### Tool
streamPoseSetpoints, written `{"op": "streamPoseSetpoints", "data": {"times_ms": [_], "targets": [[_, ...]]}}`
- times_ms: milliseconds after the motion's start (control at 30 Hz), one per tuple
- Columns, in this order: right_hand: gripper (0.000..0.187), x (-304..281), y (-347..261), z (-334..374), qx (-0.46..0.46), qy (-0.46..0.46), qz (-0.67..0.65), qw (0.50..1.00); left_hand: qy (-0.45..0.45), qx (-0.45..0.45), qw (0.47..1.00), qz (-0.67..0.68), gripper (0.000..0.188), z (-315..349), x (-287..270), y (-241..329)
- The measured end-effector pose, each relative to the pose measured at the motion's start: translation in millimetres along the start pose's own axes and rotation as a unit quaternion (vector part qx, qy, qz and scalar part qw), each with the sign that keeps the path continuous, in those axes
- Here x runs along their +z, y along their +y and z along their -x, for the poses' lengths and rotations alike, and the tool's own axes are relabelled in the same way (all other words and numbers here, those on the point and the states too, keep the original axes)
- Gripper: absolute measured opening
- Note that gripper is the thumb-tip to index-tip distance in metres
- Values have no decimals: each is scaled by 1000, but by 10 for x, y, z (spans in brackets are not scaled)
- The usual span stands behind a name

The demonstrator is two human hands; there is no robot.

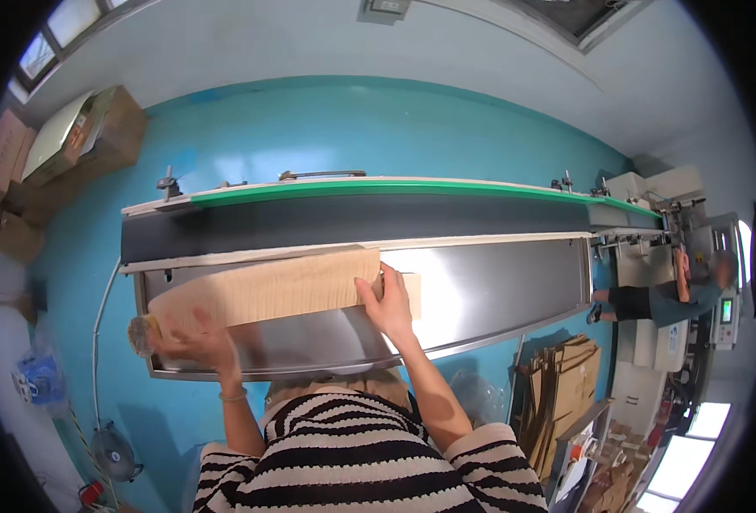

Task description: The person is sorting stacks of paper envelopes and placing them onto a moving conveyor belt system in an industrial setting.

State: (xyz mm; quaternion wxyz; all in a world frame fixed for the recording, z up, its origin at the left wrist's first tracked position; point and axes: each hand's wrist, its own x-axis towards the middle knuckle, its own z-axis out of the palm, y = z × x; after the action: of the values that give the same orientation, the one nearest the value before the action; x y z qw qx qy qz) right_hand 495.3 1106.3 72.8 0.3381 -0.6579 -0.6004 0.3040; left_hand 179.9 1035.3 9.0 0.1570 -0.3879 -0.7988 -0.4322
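Observation:
A long, pale tan stack (267, 289) with fine crosswise lines, like many thin cards or paper pieces packed in a row, lies slantwise over a shiny metal tray (498, 291). My right hand (388, 306) grips its right end, with the thumb on the near side and the fingers round the end. A small tan block (414, 295) shows just beyond that hand. My left hand (197, 344), somewhat blurred, lies against the near left part of the stack with its fingers spread. At the stack's left tip is a rough, brownish round piece (141, 335) that I cannot identify.
Behind the tray runs a dark conveyor belt (352, 219) with a green edge strip (395, 185). Cardboard boxes (96, 137) stand far left, flattened cardboard (562, 380) leans at the right, and a fan (115, 453) sits lower left. Another person (664, 301) stands by machinery at far right.

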Motion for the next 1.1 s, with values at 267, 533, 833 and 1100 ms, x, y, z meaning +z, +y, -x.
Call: {"op": "streamPoseSetpoints", "data": {"times_ms": [267, 533, 833, 1100], "targets": [[32, -623, 462, -316, 100, -228, -152, 956, -520, 353, 764, 145, 30, -60, 798, 2654], [28, -840, 856, -435, -137, -214, 194, 948, -620, 311, 685, 225, 18, -89, 1001, 2510], [37, -1079, 1049, -1366, 79, 63, -88, 991, -617, 329, 681, 220, 18, -90, 994, 2491], [42, -181, 286, -511, 142, -115, -211, 960, -717, 309, 601, 170, 66, -419, 1052, 2341]]}}
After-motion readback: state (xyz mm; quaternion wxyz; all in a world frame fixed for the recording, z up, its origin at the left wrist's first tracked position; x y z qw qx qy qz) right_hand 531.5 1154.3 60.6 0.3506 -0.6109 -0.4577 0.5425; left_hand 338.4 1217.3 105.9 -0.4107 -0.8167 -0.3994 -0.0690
